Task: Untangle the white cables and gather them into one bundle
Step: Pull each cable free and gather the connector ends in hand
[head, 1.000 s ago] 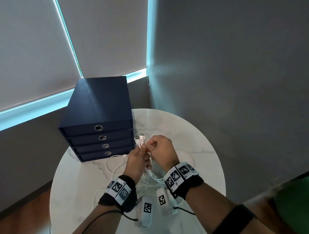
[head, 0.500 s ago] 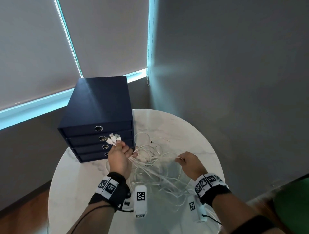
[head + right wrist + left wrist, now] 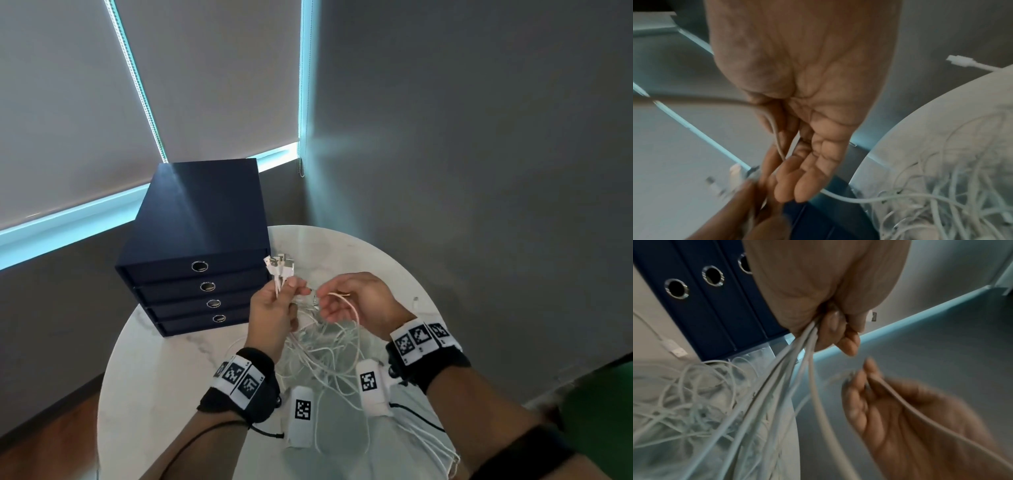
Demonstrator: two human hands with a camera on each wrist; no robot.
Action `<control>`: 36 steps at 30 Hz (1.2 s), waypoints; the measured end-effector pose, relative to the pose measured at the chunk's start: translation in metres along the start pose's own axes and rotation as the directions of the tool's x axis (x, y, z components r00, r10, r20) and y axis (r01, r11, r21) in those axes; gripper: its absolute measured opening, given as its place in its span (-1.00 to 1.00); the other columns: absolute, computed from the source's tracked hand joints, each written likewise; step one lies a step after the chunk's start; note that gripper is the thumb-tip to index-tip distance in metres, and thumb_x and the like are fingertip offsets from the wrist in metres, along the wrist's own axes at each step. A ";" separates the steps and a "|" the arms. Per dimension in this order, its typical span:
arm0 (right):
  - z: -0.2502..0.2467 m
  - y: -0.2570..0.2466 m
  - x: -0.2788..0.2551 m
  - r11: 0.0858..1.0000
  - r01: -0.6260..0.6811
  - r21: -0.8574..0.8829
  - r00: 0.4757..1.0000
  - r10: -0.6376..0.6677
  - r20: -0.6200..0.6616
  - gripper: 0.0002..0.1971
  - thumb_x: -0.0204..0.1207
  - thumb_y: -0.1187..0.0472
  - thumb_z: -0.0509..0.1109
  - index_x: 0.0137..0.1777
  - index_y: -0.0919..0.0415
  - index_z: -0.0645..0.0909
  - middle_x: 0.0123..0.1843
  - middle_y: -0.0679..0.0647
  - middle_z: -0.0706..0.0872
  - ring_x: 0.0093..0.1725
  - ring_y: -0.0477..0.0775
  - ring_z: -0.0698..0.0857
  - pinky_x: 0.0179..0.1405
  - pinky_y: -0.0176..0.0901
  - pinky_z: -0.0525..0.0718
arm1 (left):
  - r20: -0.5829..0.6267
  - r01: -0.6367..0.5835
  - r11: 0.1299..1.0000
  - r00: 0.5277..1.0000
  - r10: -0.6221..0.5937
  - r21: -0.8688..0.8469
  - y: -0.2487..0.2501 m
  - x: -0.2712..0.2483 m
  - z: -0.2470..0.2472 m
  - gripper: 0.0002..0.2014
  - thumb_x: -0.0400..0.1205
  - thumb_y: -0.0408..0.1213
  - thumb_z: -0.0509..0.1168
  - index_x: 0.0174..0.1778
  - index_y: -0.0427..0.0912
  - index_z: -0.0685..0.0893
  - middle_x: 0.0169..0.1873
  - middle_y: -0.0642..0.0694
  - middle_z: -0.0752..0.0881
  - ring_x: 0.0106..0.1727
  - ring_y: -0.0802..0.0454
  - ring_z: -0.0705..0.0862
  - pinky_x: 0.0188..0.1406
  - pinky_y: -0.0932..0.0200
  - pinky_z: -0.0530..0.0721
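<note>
My left hand (image 3: 294,287) is raised over the table and grips several white cable ends, their plugs (image 3: 281,268) fanned out above the fist. In the left wrist view those cables (image 3: 789,369) run down from the fist (image 3: 838,331) into the tangle. Close beside it, my right hand (image 3: 329,301) pinches one white cable (image 3: 352,310) between thumb and fingers; the strand runs across the palm (image 3: 777,136). The rest of the white cables (image 3: 325,353) lie in a loose tangle on the round white marble table (image 3: 164,377) under both hands.
A dark blue drawer unit (image 3: 198,240) with several ring-pull drawers stands at the table's back left, just behind my left hand. One loose plug (image 3: 415,300) lies near the table's right edge. Grey walls and a window blind close off the corner behind.
My right hand, stretched out to the right half a second ago, has come back in beside the left. The left hand has lifted and shifted right, still holding the plug ends.
</note>
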State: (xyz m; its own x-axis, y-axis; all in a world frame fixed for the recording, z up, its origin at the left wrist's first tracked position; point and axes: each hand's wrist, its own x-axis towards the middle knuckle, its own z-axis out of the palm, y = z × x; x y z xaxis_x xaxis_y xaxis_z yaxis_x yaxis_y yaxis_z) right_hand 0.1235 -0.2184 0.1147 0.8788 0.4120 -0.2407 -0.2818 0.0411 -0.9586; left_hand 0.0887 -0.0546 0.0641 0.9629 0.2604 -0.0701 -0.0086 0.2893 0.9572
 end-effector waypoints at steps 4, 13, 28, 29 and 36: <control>0.025 -0.010 0.002 0.972 0.163 -0.167 0.986 -0.152 0.073 -0.87 0.59 0.47 0.33 -0.02 0.46 0.72 -0.28 0.28 0.71 -0.33 0.13 0.70 -0.25 -0.14 0.76 | 0.094 0.033 0.999 0.995 -0.029 -0.040 -0.001 -0.003 0.007 -0.76 0.77 -0.19 0.24 -0.20 -0.11 0.67 -0.51 -0.07 0.51 -0.60 0.13 0.32 -0.64 0.31 0.31; -0.016 -0.073 0.015 0.820 0.545 0.175 0.767 -0.403 -0.499 -0.78 0.62 0.55 0.20 -0.01 0.37 0.66 -0.42 0.17 0.70 -0.43 0.06 0.65 -0.37 -0.22 0.69 | 0.149 0.128 0.986 0.983 -0.111 -0.110 -0.027 -0.016 -0.021 -0.80 0.76 -0.23 0.23 -0.03 -0.30 0.62 -0.32 -0.05 0.55 -0.56 0.17 0.29 -0.62 0.29 0.33; 0.013 0.008 0.011 0.463 0.170 -0.870 0.974 -0.214 0.076 -0.78 0.63 0.24 0.24 -0.15 0.17 0.71 -0.20 0.00 0.76 -0.19 0.01 0.69 -0.11 -0.24 0.59 | 0.048 0.141 0.986 0.988 -0.146 0.085 -0.024 0.000 -0.011 -0.75 0.69 -0.21 0.38 -0.21 -0.30 0.61 -0.53 -0.03 0.44 -0.63 0.14 0.28 -0.64 0.26 0.26; 0.012 0.004 0.013 0.480 0.167 -0.861 0.969 -0.243 0.053 -0.77 0.62 0.27 0.24 -0.17 0.17 0.72 -0.21 -0.04 0.76 -0.21 -0.04 0.69 -0.15 -0.33 0.54 | 0.078 0.150 0.988 0.985 -0.153 0.046 -0.024 -0.002 -0.013 -0.78 0.69 -0.21 0.37 -0.12 -0.33 0.64 -0.48 -0.03 0.49 -0.63 0.16 0.29 -0.64 0.28 0.25; -0.004 -0.046 0.031 0.845 0.323 -0.426 0.772 -0.496 -0.398 -0.61 0.65 0.41 0.15 -0.34 0.05 0.60 -0.44 -0.15 0.67 -0.56 -0.13 0.49 -0.37 -0.19 0.52 | 0.157 0.197 0.979 0.966 -0.203 0.050 -0.032 -0.012 -0.030 -0.84 0.73 -0.28 0.31 -0.08 -0.27 0.74 -0.38 -0.04 0.60 -0.62 0.19 0.30 -0.70 0.31 0.24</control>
State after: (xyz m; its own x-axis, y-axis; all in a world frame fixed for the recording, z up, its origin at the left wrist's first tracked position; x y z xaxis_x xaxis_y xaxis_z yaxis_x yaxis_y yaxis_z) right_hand 0.1652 -0.2111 0.1512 0.9712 -0.0650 0.2293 0.2102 -0.2199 -0.9526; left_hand 0.0698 -0.0396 0.0261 0.9748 0.0479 -0.2178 0.1953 0.2882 0.9374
